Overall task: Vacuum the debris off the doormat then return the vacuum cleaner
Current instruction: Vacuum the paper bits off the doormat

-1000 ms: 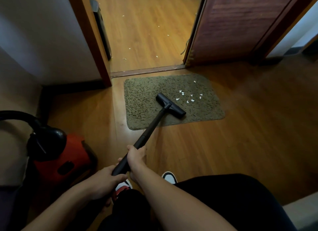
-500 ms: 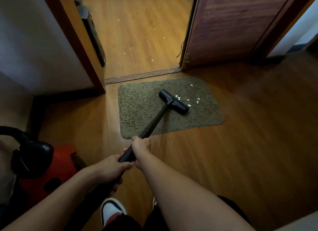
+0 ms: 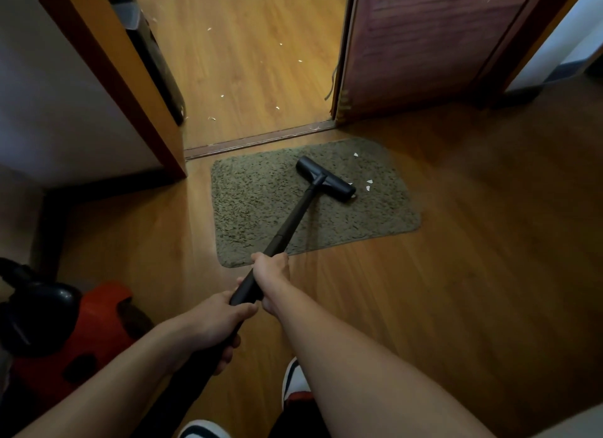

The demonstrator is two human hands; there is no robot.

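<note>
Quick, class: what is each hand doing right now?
The left hand grips the vacuum wand.
The right hand grips it too, farther forward.

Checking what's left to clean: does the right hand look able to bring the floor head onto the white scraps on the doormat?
Probably yes. The right hand grips the wand, the floor head lies on the doormat right beside the white scraps, and only bare mat lies between.

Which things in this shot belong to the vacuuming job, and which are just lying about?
Job: doormat, debris on it, nozzle, wand, left hand and right hand gripping the wand, red vacuum.
Lying about: door, frame, scraps past the threshold, the person's shoe.
</note>
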